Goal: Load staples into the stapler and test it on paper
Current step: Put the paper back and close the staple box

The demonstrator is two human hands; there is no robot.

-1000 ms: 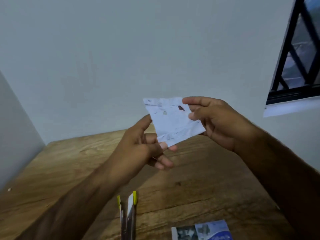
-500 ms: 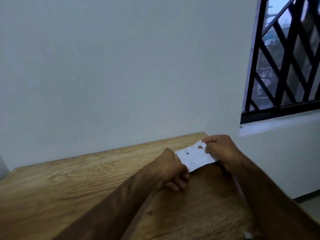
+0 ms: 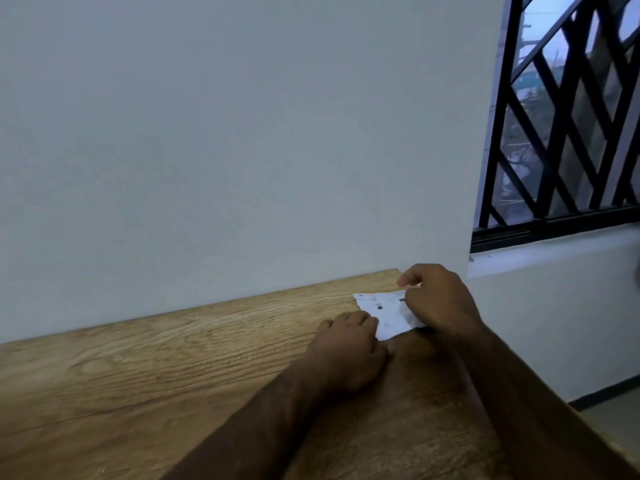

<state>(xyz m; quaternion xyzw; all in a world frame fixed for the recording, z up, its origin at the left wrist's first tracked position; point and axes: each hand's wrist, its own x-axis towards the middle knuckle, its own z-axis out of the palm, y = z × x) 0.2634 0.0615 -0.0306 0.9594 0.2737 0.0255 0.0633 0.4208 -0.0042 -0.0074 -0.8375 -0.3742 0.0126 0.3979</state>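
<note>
A small white piece of paper (image 3: 386, 311) with dark marks lies on the wooden table (image 3: 173, 368) near its far right corner. My left hand (image 3: 349, 351) rests curled at the paper's near left edge and holds it there. My right hand (image 3: 438, 303) covers the paper's right side, with the fingers pinching its far right corner. The stapler and the staples are out of view.
A plain grey wall stands right behind the table. A window with a black metal grille (image 3: 568, 133) and a white sill (image 3: 554, 254) is at the right. The table's right edge drops to the floor (image 3: 620, 417).
Both hands brought the paper down from mid-air onto the table and toward its far right corner. The view has turned up and right, so the stapler and the printed box have left the frame.
</note>
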